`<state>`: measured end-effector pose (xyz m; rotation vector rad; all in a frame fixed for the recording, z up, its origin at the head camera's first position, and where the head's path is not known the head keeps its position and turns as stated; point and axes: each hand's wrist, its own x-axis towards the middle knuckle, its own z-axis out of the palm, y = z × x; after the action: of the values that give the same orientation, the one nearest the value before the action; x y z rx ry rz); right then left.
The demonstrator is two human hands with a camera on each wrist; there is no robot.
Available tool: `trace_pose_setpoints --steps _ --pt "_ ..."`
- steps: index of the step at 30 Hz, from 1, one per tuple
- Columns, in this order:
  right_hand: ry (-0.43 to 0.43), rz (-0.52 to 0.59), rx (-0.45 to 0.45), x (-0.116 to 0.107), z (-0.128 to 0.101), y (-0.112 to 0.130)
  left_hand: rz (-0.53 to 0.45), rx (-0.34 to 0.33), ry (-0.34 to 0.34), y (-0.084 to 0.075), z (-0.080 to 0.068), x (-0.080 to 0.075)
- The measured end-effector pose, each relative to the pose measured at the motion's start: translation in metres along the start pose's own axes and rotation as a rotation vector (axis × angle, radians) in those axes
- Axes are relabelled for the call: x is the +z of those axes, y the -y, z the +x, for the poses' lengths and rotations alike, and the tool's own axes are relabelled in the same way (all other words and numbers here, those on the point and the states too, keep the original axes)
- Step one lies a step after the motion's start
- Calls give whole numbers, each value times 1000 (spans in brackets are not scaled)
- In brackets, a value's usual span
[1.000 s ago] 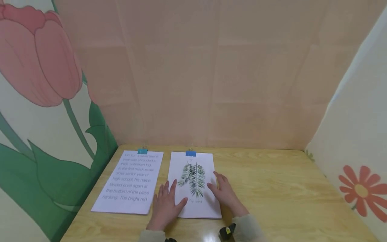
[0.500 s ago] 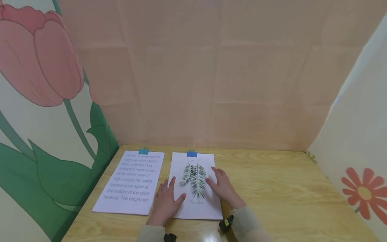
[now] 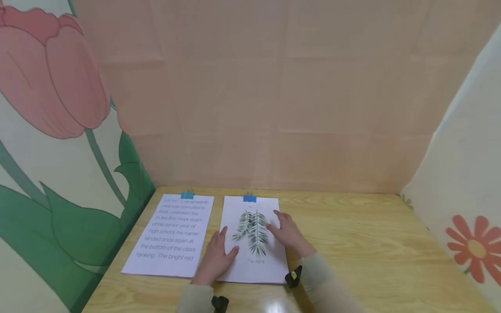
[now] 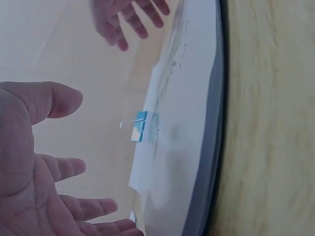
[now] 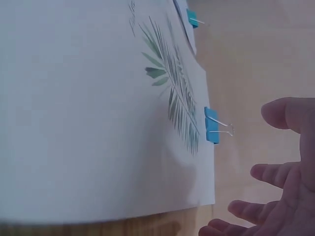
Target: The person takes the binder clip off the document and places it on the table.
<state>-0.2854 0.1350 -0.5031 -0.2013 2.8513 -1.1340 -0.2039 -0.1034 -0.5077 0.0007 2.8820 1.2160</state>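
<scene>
A sheet stack with a printed green fern-like leaf picture (image 3: pixel 256 271) lies on the table, a blue binder clip (image 3: pixel 249 198) at its far edge. My left hand (image 3: pixel 216 259) is over its left edge, fingers spread and pointing away from me. On the opposite side, my right hand (image 3: pixel 290 234) hovers at the right edge with fingers extended. In the left wrist view the left hand (image 4: pixel 34 172) shows loose, separated fingers and nothing in them. The right wrist view shows the right hand (image 5: pixel 280 182) likewise holding nothing, its shadow falling across the paper (image 5: pixel 88 123).
Left of the picture lies a second stack of paper (image 3: pixel 164 243) with large printed text, held by a teal binder clip (image 3: pixel 187 195). Both lie on a wooden table (image 3: pixel 364 252). A pinkish cloth (image 3: pixel 282 95) hangs behind, with flower-patterned walls at either side.
Both hands have shifted slightly away from me along the picture's sides, fingers still spread. The paper stacks keep their places; the whole view has drifted a little.
</scene>
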Motion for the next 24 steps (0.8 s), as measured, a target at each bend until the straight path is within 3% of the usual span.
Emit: trace_pose_setpoints --steps 10,18,24 --pt "100 9 73 -3 12 0 -44 0 34 -3 4 1" --pt "105 67 28 -5 20 -2 -55 -22 40 -4 13 1" --pt "113 120 69 -6 24 -4 -98 -42 39 -4 19 -1"
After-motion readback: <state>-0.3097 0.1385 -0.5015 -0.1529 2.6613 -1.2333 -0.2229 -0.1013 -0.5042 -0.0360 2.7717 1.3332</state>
